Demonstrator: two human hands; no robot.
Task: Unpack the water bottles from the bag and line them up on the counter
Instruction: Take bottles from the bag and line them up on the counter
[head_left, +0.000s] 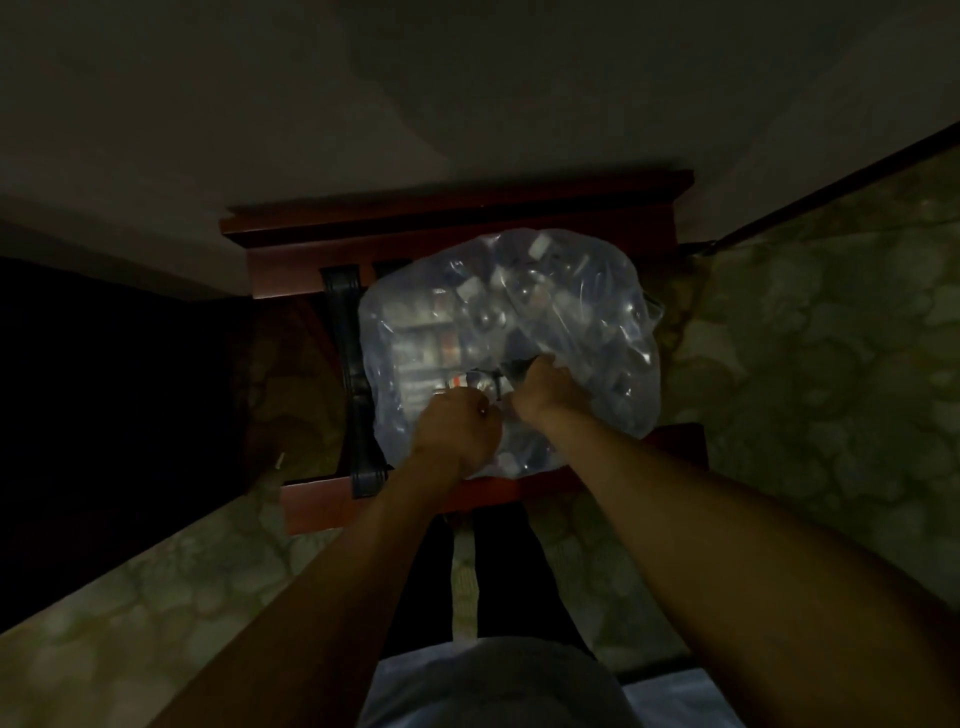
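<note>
Clear thin plastic, the bag (511, 343) sits on the dark red wooden counter (457, 223), bulging with bottles (431, 353) just beyond both hands. The left hand (457, 434) and right hand (543, 387) each pinch the film at the bag's near top, close together, seemingly working its mouth open. The film looks soft, slippery and tearable, the load heavy; each bottle is best gripped round its stiff body.
</note>
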